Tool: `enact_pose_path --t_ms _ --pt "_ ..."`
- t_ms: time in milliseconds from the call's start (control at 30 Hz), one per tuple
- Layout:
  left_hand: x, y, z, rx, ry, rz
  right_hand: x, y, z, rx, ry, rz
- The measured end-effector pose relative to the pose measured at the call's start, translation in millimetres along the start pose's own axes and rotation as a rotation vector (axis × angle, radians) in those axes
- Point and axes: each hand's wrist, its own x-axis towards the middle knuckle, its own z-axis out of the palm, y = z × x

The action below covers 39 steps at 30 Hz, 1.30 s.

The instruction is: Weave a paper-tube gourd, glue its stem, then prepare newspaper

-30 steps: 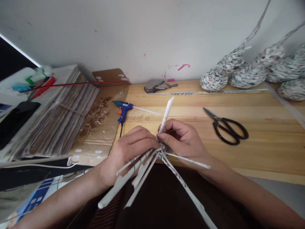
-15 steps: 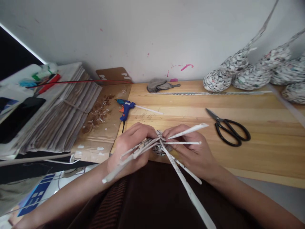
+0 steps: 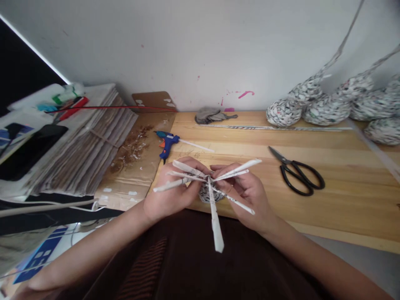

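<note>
Had at the nearest the person's dark brown clothing [image 3: 225, 271], with a striped part [image 3: 146, 266] to the left. Held just beyond, over the front edge of the wooden counter [image 3: 353, 208], a small rounded woven paper piece [image 3: 210, 195], with the left hand [image 3: 171, 196] on one side and the right hand [image 3: 253, 193] on the other. Bent the fingers of both hands inward, almost closed, with hold of the top of this piece; could not tell the exact place of every fingertip, because of partial covering by the paper strips [image 3: 215, 225]. Saw seven such strips spreading like spokes: three over the left hand, three over the right, one toward the body.

Found farther, well apart from the right hand, scissors [image 3: 286, 161] with black handles, tip pointing away to the left. Had beyond the left hand a blue glue gun [image 3: 169, 144], with a white stick [image 3: 196, 145] out of its back. Noticed at left cardboard [image 3: 131, 185] with small scraps, and beside this a tied paper stack [image 3: 103, 139] and a black phone [image 3: 34, 150].

Saw at the far side thin paper rods [image 3: 265, 128], a grey cloth [image 3: 208, 115] just behind, and, to the right, several woven paper forms [image 3: 283, 113] near the wall [image 3: 187, 41].
</note>
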Motion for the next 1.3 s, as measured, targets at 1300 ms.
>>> enact_pose_path --t_ms 1300 --pt "14 -17 -0.5 0.145 0.164 -0.027 34 0 9 -0.579 0.139 -0.423"
